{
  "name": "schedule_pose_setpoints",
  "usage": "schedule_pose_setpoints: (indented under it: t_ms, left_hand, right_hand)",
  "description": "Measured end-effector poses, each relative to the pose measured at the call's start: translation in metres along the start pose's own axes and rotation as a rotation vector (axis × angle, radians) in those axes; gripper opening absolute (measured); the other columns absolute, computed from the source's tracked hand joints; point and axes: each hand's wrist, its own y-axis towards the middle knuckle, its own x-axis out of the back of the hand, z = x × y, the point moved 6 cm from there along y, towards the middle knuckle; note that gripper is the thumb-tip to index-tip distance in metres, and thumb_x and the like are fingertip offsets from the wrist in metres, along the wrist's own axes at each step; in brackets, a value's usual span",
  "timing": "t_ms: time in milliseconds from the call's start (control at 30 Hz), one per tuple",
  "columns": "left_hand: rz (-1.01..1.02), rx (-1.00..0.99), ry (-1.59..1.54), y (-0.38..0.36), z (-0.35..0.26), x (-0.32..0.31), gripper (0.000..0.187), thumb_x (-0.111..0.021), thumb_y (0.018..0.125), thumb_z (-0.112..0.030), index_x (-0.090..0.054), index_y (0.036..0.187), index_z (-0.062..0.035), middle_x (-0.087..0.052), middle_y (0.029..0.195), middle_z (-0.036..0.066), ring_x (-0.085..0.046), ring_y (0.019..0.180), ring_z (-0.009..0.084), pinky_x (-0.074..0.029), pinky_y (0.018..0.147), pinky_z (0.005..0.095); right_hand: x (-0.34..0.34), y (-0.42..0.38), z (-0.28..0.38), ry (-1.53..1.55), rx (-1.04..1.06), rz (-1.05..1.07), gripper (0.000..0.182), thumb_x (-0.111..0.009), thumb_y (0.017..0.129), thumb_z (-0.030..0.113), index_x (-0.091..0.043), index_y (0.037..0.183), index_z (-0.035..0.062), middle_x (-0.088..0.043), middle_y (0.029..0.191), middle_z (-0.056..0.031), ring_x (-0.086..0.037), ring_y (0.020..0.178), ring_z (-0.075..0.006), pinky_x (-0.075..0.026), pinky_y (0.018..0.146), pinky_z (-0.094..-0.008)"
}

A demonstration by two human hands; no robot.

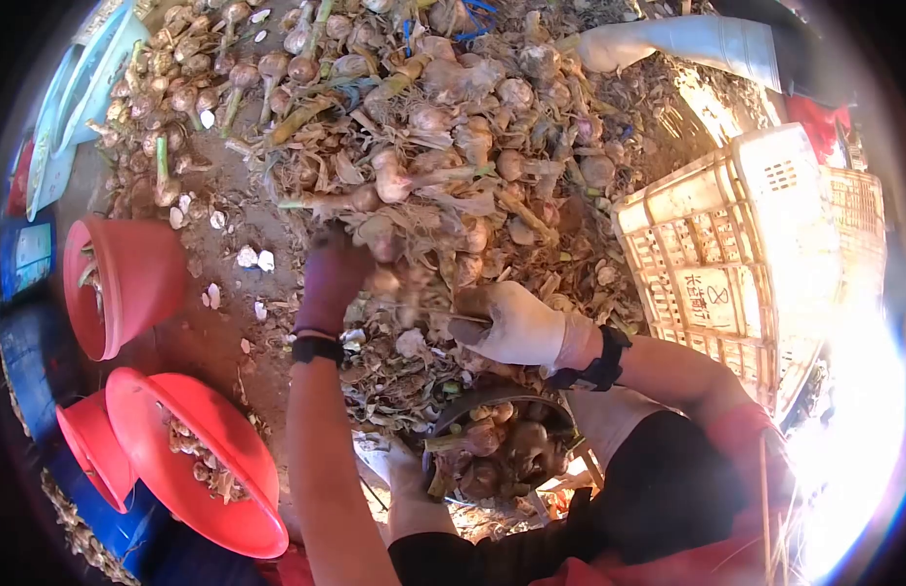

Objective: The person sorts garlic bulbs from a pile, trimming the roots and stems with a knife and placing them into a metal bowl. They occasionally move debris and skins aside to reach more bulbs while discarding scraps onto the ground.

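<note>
My left hand, in a dark reddish glove, is closed at the edge of the heap, with a blurred garlic bulb at its fingers. My right hand, in a whitish glove, is curled with the thumb side toward the left hand. A thin, dark, straight piece shows at its fingers; its kind cannot be made out. In front of both hands lies a large heap of garlic with dry stems, roots and husks. Below my right hand, a dark round bucket between my legs holds several garlic bulbs.
Left stand a tipped pink bucket, a red basin with garlic bits and a pale blue tub. Right is a cream plastic crate. Another person's arm, light-sleeved, reaches into the heap at upper right. Husks litter the ground.
</note>
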Motion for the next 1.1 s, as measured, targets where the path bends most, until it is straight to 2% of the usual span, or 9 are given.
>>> schedule_pose_setpoints:
  t_ms: [67, 100, 333, 433, 500, 633, 700, 800, 1100]
  left_hand:
    - [0.262, -0.272, 0.313, -0.029, -0.005, -0.028, 0.018, -0.062, 0.078, -0.014, -0.061, 0.093, -0.0037, -0.063, 0.09, 0.014, -0.062, 0.076, 0.0348, -0.052, 0.069, 0.0416]
    - [0.157, 0.283, -0.356, -0.037, -0.012, 0.014, 0.013, -0.061, 0.079, -0.012, -0.062, 0.089, -0.0037, -0.063, 0.09, 0.013, -0.062, 0.072, 0.0298, -0.052, 0.066, 0.0375]
    - [0.334, 0.365, -0.954, -0.148, -0.052, 0.051, 0.01, -0.057, 0.083, -0.011, -0.061, 0.088, -0.0031, -0.064, 0.079, 0.012, -0.062, 0.069, 0.0243, -0.05, 0.064, 0.0348]
    - [0.229, -0.05, -0.549, -0.158, -0.099, 0.104, 0.01, -0.054, 0.087, -0.01, -0.061, 0.088, -0.0022, -0.063, 0.076, 0.008, -0.061, 0.07, 0.02, -0.048, 0.062, 0.031]
    - [0.365, 0.903, -1.144, -0.183, -0.091, 0.102, 0.016, -0.051, 0.088, -0.008, -0.061, 0.098, -0.0007, -0.062, 0.086, 0.006, -0.059, 0.073, 0.0161, -0.047, 0.062, 0.0275]
    - [0.11, 0.959, -1.383, -0.205, -0.09, 0.095, 0.009, -0.058, 0.083, -0.008, -0.062, 0.089, -0.0043, -0.062, 0.093, 0.007, -0.061, 0.078, 0.0162, -0.047, 0.062, 0.0252]
    - [0.058, 0.699, -1.674, -0.192, -0.095, 0.096, 0.064, -0.047, 0.079, 0.005, -0.029, 0.14, -0.0044, -0.058, 0.103, 0.01, -0.058, 0.083, 0.016, -0.049, 0.072, 0.0282]
    - [0.006, 0.721, -1.873, -0.187, -0.114, 0.102, 0.077, -0.047, 0.075, 0.011, -0.019, 0.145, -0.0077, -0.056, 0.109, 0.011, -0.06, 0.09, 0.0172, -0.05, 0.078, 0.0291]
    - [0.019, 0.824, -1.602, -0.219, -0.073, 0.082, 0.052, -0.065, 0.081, -0.002, -0.045, 0.128, -0.0035, -0.06, 0.106, 0.008, -0.06, 0.092, 0.0147, -0.05, 0.079, 0.0263]
  right_hand:
    - [0.002, 0.0, 0.008, 0.088, 0.055, -0.094, 0.025, -0.063, 0.081, 0.026, -0.064, 0.088, 0.0016, -0.06, 0.067, -0.0209, -0.059, 0.063, -0.0382, -0.049, 0.058, -0.0406]
    - [0.0, 0.002, 0.006, 0.09, 0.058, -0.094, 0.025, -0.063, 0.081, 0.026, -0.064, 0.088, 0.0016, -0.06, 0.067, -0.0209, -0.059, 0.063, -0.0382, -0.049, 0.058, -0.0406]
    - [-0.026, -0.005, 0.007, -0.295, -0.007, 0.074, 0.029, -0.062, 0.08, 0.032, -0.064, 0.083, 0.0034, -0.061, 0.068, -0.0205, -0.06, 0.065, -0.0386, -0.05, 0.06, -0.0437]
    - [-0.049, -0.001, 0.033, -0.401, 0.14, 0.175, 0.026, -0.057, 0.08, 0.027, -0.064, 0.089, 0.0043, -0.063, 0.073, -0.0195, -0.063, 0.068, -0.0366, -0.05, 0.064, -0.0456]
    - [-0.052, 0.001, 0.006, -0.442, 0.0, 0.158, 0.026, -0.057, 0.08, 0.028, -0.065, 0.09, 0.0047, -0.063, 0.074, -0.02, -0.063, 0.07, -0.0368, -0.051, 0.066, -0.0456]
    - [-0.055, -0.014, 0.018, -0.403, -0.104, 0.217, 0.027, -0.056, 0.079, 0.028, -0.065, 0.09, 0.004, -0.063, 0.075, -0.0214, -0.063, 0.073, -0.0387, -0.051, 0.069, -0.046]
    - [-0.066, -0.009, 0.032, -0.327, -0.011, 0.242, 0.026, -0.057, 0.079, 0.027, -0.064, 0.086, 0.0033, -0.063, 0.074, -0.0201, -0.062, 0.072, -0.0391, -0.049, 0.067, -0.0468]
    - [-0.08, -0.008, 0.033, -0.461, -0.039, 0.296, 0.027, -0.064, 0.078, 0.03, -0.064, 0.088, 0.005, -0.061, 0.071, -0.0201, -0.061, 0.069, -0.0386, -0.049, 0.062, -0.0431]
    - [-0.081, -0.013, 0.061, -0.465, 0.13, 0.249, 0.026, -0.063, 0.075, 0.031, -0.065, 0.084, 0.0062, -0.061, 0.069, -0.0189, -0.061, 0.068, -0.0383, -0.049, 0.062, -0.0461]
